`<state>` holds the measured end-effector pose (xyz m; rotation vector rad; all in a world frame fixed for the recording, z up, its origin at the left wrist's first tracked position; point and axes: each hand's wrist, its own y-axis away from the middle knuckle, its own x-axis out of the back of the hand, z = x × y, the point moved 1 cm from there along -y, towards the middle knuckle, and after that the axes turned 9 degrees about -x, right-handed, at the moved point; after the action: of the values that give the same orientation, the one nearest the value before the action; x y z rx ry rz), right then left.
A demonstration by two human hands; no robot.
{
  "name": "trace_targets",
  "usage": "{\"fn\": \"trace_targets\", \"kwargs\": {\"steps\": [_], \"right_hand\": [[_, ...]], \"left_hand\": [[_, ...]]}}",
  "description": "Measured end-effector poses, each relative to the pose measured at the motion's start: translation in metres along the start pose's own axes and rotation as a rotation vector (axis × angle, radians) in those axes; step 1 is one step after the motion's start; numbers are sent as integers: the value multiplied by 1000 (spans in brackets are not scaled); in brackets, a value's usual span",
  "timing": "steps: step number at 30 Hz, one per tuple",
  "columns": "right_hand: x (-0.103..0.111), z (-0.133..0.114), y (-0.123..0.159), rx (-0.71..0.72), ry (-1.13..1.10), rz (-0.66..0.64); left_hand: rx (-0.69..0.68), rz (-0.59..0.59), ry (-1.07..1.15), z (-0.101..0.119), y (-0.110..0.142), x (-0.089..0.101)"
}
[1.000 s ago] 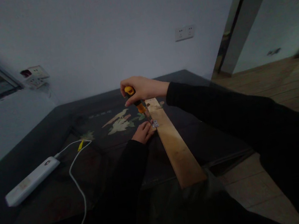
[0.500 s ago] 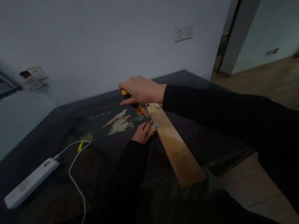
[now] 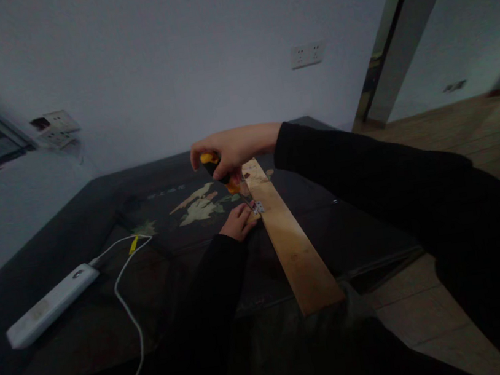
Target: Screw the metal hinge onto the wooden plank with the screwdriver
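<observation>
My right hand (image 3: 233, 151) is wrapped round the yellow and black handle of a screwdriver (image 3: 213, 166), which slants down to the right. Its shaft reaches a small silver hinge (image 3: 258, 207) at the left edge of a long wooden board (image 3: 296, 249). Beside that edge, my left hand (image 3: 237, 221) grips a small piece of wood (image 3: 253, 217) with its fingertips close to the hinge. The tip of the screwdriver and any screw under it are too small to make out. The board lies lengthwise, its near end over the table edge by my lap.
A dark table (image 3: 186, 264) with a bird and flower picture stands against the wall. At left on it lies a white power strip (image 3: 52, 305) with a white cable (image 3: 130, 313) and yellow tag. Wall sockets (image 3: 307, 54) are behind.
My right hand has turned about the screwdriver handle, its wrist higher and its fingers shifted left. My left hand, the hinge and the board stay almost where they were.
</observation>
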<state>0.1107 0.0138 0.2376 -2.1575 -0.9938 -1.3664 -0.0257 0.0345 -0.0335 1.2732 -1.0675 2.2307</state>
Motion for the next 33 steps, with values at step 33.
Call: {"fn": "trace_targets", "kwargs": {"steps": [33], "right_hand": [[-3, -24, 0, 35, 563, 108]], "left_hand": [[1, -25, -34, -4, 1, -2]]}}
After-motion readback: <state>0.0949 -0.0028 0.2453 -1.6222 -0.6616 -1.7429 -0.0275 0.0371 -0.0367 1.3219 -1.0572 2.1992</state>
